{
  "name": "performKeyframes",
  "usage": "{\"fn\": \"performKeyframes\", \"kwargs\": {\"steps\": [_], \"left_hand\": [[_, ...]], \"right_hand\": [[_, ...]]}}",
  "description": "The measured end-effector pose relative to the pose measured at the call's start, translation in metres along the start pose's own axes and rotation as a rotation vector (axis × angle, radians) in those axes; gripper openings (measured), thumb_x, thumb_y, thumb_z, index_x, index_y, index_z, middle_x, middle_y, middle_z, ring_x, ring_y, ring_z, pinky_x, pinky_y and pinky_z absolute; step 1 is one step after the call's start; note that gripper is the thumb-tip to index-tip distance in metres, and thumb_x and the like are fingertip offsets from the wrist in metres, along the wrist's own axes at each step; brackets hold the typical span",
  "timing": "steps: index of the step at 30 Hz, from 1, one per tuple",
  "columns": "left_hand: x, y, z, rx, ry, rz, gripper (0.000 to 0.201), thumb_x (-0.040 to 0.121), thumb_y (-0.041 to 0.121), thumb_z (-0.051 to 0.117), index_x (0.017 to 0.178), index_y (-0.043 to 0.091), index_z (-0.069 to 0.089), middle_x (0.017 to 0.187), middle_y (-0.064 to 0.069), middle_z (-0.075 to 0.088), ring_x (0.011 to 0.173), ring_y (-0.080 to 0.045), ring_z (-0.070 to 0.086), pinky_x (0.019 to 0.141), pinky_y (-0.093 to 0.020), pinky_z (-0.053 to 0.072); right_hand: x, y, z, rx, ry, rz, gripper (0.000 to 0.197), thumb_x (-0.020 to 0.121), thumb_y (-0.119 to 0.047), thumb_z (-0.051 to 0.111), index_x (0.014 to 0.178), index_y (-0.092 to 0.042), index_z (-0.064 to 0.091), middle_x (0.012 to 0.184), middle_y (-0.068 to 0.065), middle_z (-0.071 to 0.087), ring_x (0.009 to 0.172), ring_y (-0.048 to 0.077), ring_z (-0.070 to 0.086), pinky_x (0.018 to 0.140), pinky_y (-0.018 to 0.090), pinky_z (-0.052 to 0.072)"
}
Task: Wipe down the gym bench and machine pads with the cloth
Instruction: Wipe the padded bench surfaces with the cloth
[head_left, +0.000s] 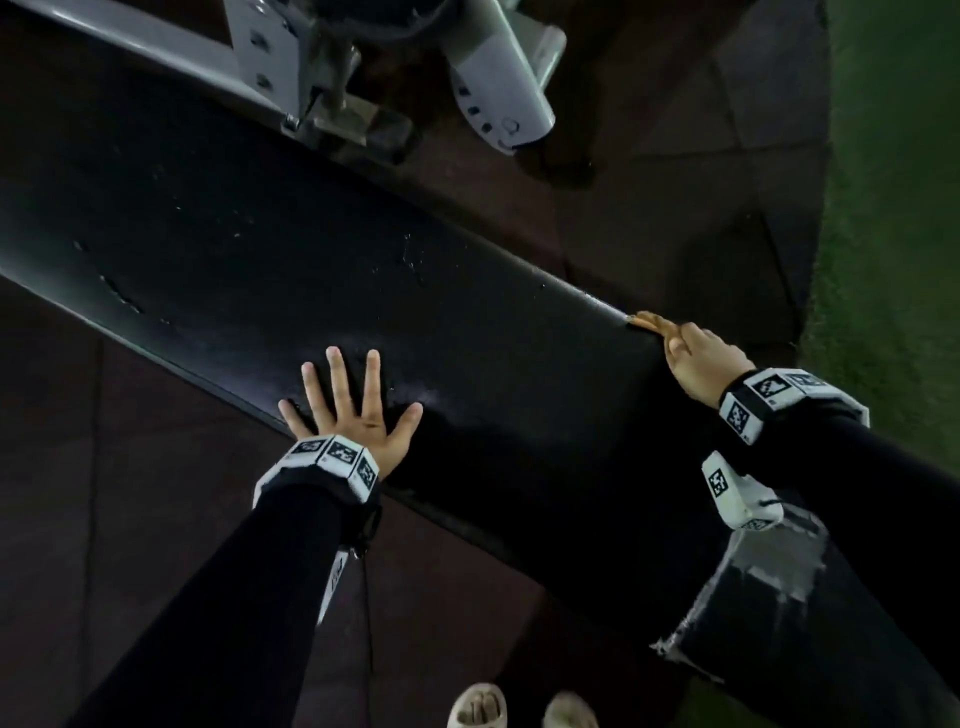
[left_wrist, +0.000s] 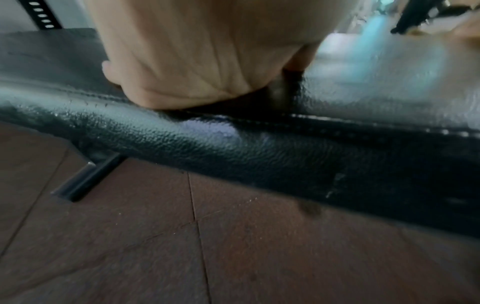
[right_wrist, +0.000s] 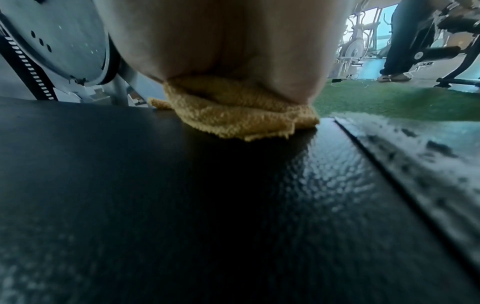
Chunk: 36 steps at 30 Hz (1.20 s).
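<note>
The cloth is pressed under the right hand on the bench; the left hand is spread flat, holding nothing.

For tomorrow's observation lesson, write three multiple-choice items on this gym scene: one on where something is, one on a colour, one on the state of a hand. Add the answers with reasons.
1. Where is the cloth?
A. on the floor
B. under the right hand, at the bench pad's far edge
C. over the left wrist

2. What colour is the cloth?
A. yellow-tan
B. blue
C. white

3. How does the left hand lie?
A. in a fist
B. gripping a handle
C. flat on the pad, fingers spread

Answers: 1 B, the head view shows cloth peeking out beyond the fingers; 2 A, plain in the right wrist view; 3 C, the head view shows straight, splayed fingers.
</note>
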<state>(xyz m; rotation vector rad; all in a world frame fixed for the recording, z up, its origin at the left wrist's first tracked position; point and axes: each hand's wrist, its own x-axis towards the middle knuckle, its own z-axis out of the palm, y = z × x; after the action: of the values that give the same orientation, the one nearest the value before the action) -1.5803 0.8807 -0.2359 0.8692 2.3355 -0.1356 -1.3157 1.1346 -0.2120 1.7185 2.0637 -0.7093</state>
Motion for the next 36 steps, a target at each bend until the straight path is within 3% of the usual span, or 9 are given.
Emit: {"fn": "performKeyframes", "kwargs": {"steps": [4,8,13,17,21,25,28,32,36], "left_hand": [[-0.001,0.004,-0.013,0.027,-0.154,-0.021,0.075,0.076,0.079,0.006,0.112,0.048,-0.052,0.117,0.009,-0.065,0.132,-0.027,-0.043,0.102,-0.057,-0.026],[-0.002,0.008,-0.020,0.053,-0.242,-0.064,0.076,0.079,0.078,0.006,0.111,0.045,-0.054,0.116,0.007,-0.067,0.130,-0.029,-0.046,0.103,-0.058,-0.025],[0.000,0.013,-0.025,0.092,-0.299,-0.116,0.079,0.079,0.078,0.008,0.109,0.043,-0.056,0.118,0.004,-0.068,0.106,-0.023,-0.063,0.096,-0.056,-0.033],[0.000,0.012,-0.027,0.111,-0.309,-0.123,0.078,0.075,0.080,0.004,0.113,0.044,-0.054,0.122,0.003,-0.065,0.107,-0.022,-0.063,0.086,-0.051,-0.040],[-0.003,0.013,-0.029,0.107,-0.303,-0.127,0.078,0.059,0.082,-0.015,0.115,0.044,-0.054,0.126,0.004,-0.063,0.112,-0.022,-0.061,0.085,-0.048,-0.043],[-0.002,0.010,-0.027,0.100,-0.289,-0.104,0.079,0.059,0.083,-0.016,0.118,0.044,-0.053,0.128,0.003,-0.062,0.113,-0.021,-0.061,0.083,-0.046,-0.047],[-0.002,0.008,-0.026,0.063,-0.293,-0.092,0.079,0.059,0.083,-0.015,0.117,0.045,-0.053,0.128,0.003,-0.062,0.113,-0.022,-0.061,0.084,-0.048,-0.045],[-0.002,0.007,-0.025,0.041,-0.261,-0.068,0.078,0.064,0.082,-0.010,0.117,0.046,-0.053,0.129,0.003,-0.061,0.114,-0.022,-0.060,0.087,-0.049,-0.043],[-0.002,0.005,-0.021,0.034,-0.238,-0.056,0.078,0.070,0.081,-0.003,0.117,0.045,-0.054,0.129,0.003,-0.062,0.114,-0.023,-0.060,0.086,-0.050,-0.043]], "right_hand": [[0.001,0.002,-0.008,0.030,-0.081,-0.030,0.031,0.099,-0.033,0.027,0.113,-0.014,0.047,0.123,0.013,0.051,0.109,0.039,0.050,0.093,0.043,0.039],[0.012,-0.001,-0.019,0.067,-0.197,-0.067,0.018,0.099,-0.030,0.031,0.103,-0.022,0.047,0.100,0.011,0.058,0.091,0.029,0.056,0.077,0.034,0.039],[0.040,-0.057,-0.025,0.074,-0.320,-0.179,0.024,0.097,-0.033,0.035,0.117,-0.029,0.049,0.091,0.003,0.062,0.074,0.015,0.058,0.056,0.025,0.039],[0.062,-0.133,-0.015,0.068,-0.281,-0.373,0.030,0.096,-0.031,0.034,0.122,-0.023,0.048,0.110,0.013,0.061,0.100,0.033,0.058,0.078,0.032,0.040],[0.071,-0.184,-0.011,0.089,-0.306,-0.470,0.033,0.097,-0.029,0.036,0.129,-0.022,0.044,0.106,0.008,0.059,0.100,0.026,0.057,0.076,0.030,0.038],[0.070,-0.163,-0.014,0.093,-0.305,-0.486,0.038,0.098,-0.033,0.039,0.136,-0.025,0.042,0.127,0.003,0.055,0.120,0.022,0.049,0.090,0.026,0.036],[0.056,-0.121,-0.010,0.072,-0.221,-0.482,0.044,0.098,-0.033,0.042,0.140,-0.019,0.040,0.142,0.006,0.044,0.139,0.019,0.026,0.110,0.027,0.019],[0.041,-0.085,-0.008,0.116,-0.185,-0.444,0.049,0.097,-0.034,0.042,0.144,-0.025,0.033,0.142,0.002,0.044,0.132,0.018,0.038,0.107,0.026,0.026],[0.050,-0.116,-0.005,0.159,-0.171,-0.497,0.049,0.099,-0.029,0.039,0.145,-0.038,0.025,0.142,0.001,0.044,0.129,0.020,0.043,0.101,0.023,0.026]]}}
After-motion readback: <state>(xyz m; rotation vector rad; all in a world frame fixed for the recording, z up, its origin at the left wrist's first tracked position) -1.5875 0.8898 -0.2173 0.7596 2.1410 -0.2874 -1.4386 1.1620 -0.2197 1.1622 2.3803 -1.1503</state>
